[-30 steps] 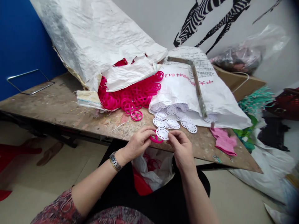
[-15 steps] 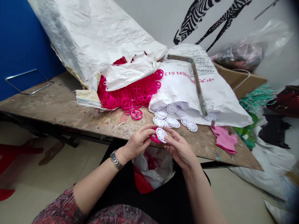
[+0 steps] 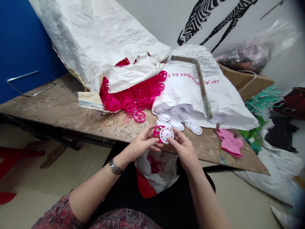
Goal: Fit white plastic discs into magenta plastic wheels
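Over the table's front edge, my left hand (image 3: 144, 143) holds a pink spoked ring (image 3: 156, 131). A white slotted disc (image 3: 166, 135) is pinched in my right hand (image 3: 184, 146), its thumb on the face, and overlaps the ring's right side. Behind them several white discs (image 3: 176, 124) lie at the mouth of a white printed sack (image 3: 186, 82). A pile of pink rings (image 3: 140, 95) spills from a torn white sack (image 3: 95, 41) further left. Below my hands, an open bag (image 3: 164, 178) contains pink and white pieces.
A bent metal bar (image 3: 202, 87) rests on the printed sack. On the wooden table (image 3: 71, 111), a pink cloth (image 3: 230, 142) lies at the right and a wire frame (image 3: 30, 84) at the far left. A cardboard box (image 3: 245, 81) stands behind.
The ring and disc have turned to face up more and moved slightly apart sideways. My left hand's fingers have shifted lower around the ring, and its wrist has turned.
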Tool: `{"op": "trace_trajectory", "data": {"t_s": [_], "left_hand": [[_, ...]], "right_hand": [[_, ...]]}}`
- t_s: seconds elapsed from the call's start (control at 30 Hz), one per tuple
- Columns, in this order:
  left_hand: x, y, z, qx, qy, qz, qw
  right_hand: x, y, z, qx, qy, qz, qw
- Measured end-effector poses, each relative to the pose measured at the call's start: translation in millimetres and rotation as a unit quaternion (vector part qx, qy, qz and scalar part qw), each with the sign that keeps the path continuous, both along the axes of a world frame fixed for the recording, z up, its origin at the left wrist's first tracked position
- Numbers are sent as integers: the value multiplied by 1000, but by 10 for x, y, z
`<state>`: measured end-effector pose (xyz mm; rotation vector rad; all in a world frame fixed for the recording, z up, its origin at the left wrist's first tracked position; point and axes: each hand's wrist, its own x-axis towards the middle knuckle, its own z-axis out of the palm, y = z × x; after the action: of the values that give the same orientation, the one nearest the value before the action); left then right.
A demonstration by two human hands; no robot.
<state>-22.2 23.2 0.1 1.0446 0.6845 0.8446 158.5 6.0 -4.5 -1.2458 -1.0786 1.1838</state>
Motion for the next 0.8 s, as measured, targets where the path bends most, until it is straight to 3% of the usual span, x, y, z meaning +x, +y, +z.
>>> {"op": "trace_trajectory", "data": {"t_s": [0.13, 0.27, 0.37, 0.63, 0.8], "left_hand": [[15, 6, -15, 11, 21, 22, 999], [62, -16, -83, 39, 54, 36, 997], [69, -29, -103, 52, 66, 45, 995], [21, 4, -161, 72, 15, 2, 997], [19, -17, -142, 146, 62, -1, 987]], "right_hand": [[-34, -28, -21, 36, -103, 3, 994], [-93, -76, -32, 69, -242, -10, 968], [-117, -102, -18, 93, -285, -21, 954], [-93, -94, 84, 39, -77, 22, 996], [-123, -134, 82, 40, -59, 8, 997]]}}
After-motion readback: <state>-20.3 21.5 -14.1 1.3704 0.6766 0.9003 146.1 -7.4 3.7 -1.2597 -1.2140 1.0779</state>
